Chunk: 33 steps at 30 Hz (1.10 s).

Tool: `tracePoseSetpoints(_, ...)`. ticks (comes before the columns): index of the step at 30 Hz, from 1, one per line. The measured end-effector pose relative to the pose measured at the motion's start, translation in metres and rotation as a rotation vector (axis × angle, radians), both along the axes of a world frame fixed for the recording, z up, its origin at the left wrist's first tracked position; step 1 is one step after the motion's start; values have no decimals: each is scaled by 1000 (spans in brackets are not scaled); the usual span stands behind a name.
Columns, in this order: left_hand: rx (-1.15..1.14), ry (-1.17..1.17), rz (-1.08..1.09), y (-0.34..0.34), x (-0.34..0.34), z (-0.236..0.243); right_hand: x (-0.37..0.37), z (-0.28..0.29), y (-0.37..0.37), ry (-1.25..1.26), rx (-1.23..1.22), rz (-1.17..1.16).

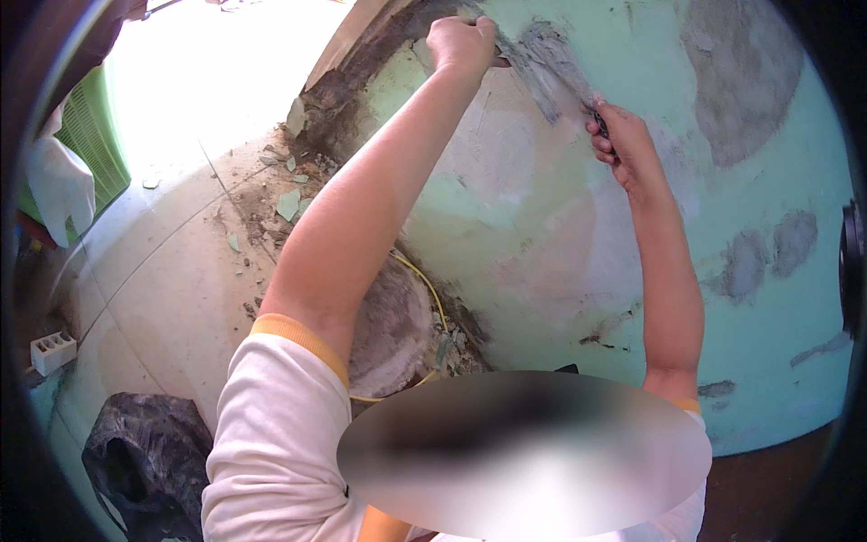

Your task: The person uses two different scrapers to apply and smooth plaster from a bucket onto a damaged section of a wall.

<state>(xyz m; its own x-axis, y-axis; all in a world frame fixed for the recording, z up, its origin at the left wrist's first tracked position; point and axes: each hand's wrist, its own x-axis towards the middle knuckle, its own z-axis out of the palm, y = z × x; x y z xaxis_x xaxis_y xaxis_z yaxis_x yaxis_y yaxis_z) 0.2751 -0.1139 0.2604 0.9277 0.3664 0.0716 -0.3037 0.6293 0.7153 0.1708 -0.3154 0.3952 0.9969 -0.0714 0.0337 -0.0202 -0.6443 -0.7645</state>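
Observation:
High on the pale green wall (pixel 650 271), my left hand (pixel 461 45) is closed at a rough, broken edge, its fingers around something I cannot make out. To its lower right, my right hand (pixel 619 140) grips the dark handle of a tool (pixel 601 122), whose working end is hard to tell from the wet grey plaster (pixel 551 63) smeared between my hands. Patches of grey plaster (pixel 741 81) mark the wall around them.
At left are a tiled floor (pixel 153 289) with rubble (pixel 289 203), a green plastic crate (pixel 99 154), a small white block (pixel 54 352) and a black crumpled bag (pixel 144 461). A round plaster-caked basin (pixel 379 325) and a yellow cord (pixel 433 298) lie below my arms.

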Motion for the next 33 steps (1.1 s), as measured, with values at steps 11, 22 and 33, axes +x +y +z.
tracePoseSetpoints(11,182,251,105,-13,3,-1,-15,23,-12,18,-112,-44)
tracePoseSetpoints(22,24,43,13,-12,17,-14,-34,45,15,13,-114,92)
tracePoseSetpoints(33,-143,-35,-51,-16,17,-15,-17,24,25,-88,-168,-23)
